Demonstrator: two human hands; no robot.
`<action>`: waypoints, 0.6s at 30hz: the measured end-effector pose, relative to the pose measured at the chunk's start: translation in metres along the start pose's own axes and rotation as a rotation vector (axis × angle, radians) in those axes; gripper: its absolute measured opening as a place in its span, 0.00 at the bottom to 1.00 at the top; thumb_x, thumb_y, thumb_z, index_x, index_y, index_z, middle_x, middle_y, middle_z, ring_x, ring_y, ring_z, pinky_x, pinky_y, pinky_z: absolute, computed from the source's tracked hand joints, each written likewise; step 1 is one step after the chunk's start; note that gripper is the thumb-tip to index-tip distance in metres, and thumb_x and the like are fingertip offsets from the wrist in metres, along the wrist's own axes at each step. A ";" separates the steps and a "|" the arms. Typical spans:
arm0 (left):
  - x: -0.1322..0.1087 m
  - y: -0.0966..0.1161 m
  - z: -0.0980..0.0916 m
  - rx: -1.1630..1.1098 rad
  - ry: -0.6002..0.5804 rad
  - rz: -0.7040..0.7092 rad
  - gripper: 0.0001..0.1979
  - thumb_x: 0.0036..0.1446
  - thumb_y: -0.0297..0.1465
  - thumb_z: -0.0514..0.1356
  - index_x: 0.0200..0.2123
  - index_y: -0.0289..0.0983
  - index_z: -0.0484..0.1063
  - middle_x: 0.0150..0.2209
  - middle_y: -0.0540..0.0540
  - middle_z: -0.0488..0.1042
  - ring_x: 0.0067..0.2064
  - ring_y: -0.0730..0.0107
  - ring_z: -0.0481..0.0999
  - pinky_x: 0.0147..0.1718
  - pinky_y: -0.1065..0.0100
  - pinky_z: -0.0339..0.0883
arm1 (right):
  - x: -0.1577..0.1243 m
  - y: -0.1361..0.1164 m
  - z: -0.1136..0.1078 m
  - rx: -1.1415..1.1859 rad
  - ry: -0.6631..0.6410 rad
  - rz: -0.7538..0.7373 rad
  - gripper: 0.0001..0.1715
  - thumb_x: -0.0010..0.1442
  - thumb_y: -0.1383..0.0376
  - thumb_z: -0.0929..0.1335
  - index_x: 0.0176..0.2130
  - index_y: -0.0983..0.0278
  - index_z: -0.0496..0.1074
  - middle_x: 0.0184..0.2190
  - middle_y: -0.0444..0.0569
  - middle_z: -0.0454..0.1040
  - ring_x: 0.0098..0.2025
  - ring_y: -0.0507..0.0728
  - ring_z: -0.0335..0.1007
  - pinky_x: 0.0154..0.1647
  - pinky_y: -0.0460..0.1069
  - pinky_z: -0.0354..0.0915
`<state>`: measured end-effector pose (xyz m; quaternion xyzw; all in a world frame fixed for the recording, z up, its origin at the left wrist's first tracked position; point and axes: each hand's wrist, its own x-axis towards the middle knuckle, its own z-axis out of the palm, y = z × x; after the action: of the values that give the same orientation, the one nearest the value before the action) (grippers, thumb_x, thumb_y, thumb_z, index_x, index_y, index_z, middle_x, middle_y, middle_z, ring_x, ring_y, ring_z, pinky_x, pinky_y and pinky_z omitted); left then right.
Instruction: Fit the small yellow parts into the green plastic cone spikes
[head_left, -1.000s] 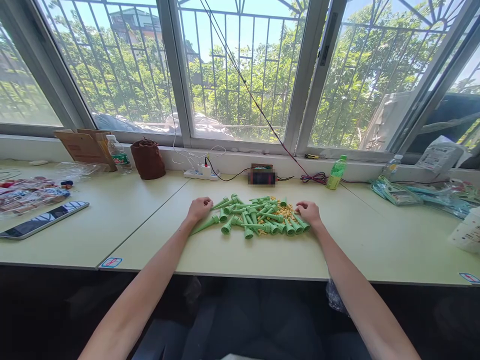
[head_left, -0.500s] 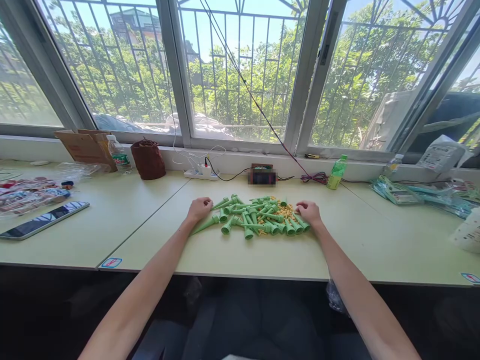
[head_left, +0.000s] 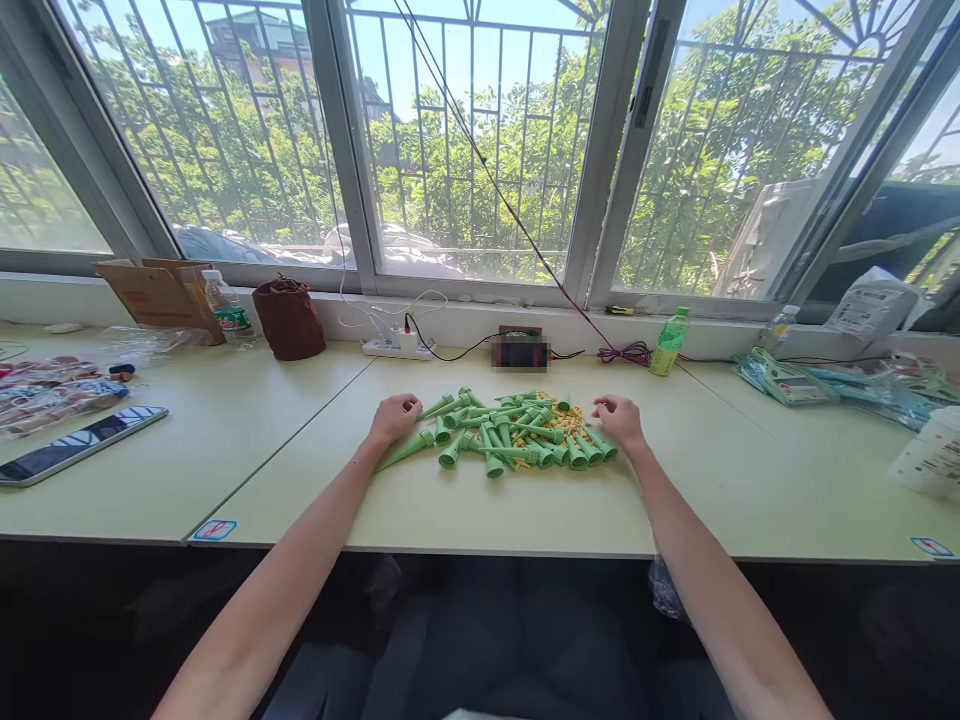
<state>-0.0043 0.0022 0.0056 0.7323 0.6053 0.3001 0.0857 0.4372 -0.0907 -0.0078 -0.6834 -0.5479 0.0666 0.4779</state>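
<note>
A pile of green plastic cone-shaped spikes (head_left: pixel 491 460) with flared, open ends lies on the pale table in front of me. Among them, mostly on the right side, are small yellow-orange pieces (head_left: pixel 571 420). My left hand (head_left: pixel 394 420) rests on the table at the pile's left edge, its fingers curled in beside the nearest spikes. At the right edge lies my right hand (head_left: pixel 618 418), fingers also curled, just beyond the spikes there. Neither hand shows anything in its grasp.
Behind the pile stands a small dark device (head_left: pixel 521 352) with cables, beside a white power strip (head_left: pixel 397 346). A green bottle (head_left: pixel 670 342) and a brown pouch (head_left: pixel 289 318) stand near the window. A phone (head_left: pixel 82 445) lies left; plastic packets (head_left: pixel 787 380) lie right.
The view has shifted slightly, so the table items appear a little further left. My right hand has drawn slightly away from the spikes. The pile looks unchanged.
</note>
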 end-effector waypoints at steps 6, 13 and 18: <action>0.001 -0.001 0.001 0.020 0.000 0.007 0.15 0.52 0.36 0.53 0.32 0.37 0.78 0.33 0.44 0.79 0.36 0.64 0.76 0.36 0.69 0.65 | -0.007 -0.021 -0.007 0.018 0.050 -0.078 0.15 0.53 0.65 0.64 0.37 0.66 0.77 0.24 0.49 0.79 0.32 0.57 0.78 0.42 0.49 0.68; 0.001 -0.002 0.001 0.046 -0.001 0.009 0.15 0.52 0.37 0.53 0.33 0.38 0.79 0.33 0.45 0.80 0.36 0.64 0.76 0.36 0.69 0.65 | -0.021 -0.044 -0.005 0.104 -0.047 -0.212 0.14 0.56 0.61 0.65 0.38 0.64 0.77 0.25 0.48 0.79 0.31 0.57 0.77 0.39 0.49 0.69; 0.000 -0.002 0.001 0.039 0.004 0.005 0.15 0.52 0.37 0.54 0.34 0.38 0.79 0.33 0.44 0.79 0.35 0.63 0.76 0.35 0.68 0.64 | -0.029 -0.053 0.001 0.126 -0.163 -0.335 0.14 0.56 0.57 0.67 0.36 0.63 0.76 0.28 0.48 0.78 0.32 0.56 0.75 0.38 0.49 0.68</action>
<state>-0.0053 0.0034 0.0038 0.7348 0.6093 0.2897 0.0694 0.3884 -0.1170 0.0176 -0.5436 -0.6857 0.0752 0.4781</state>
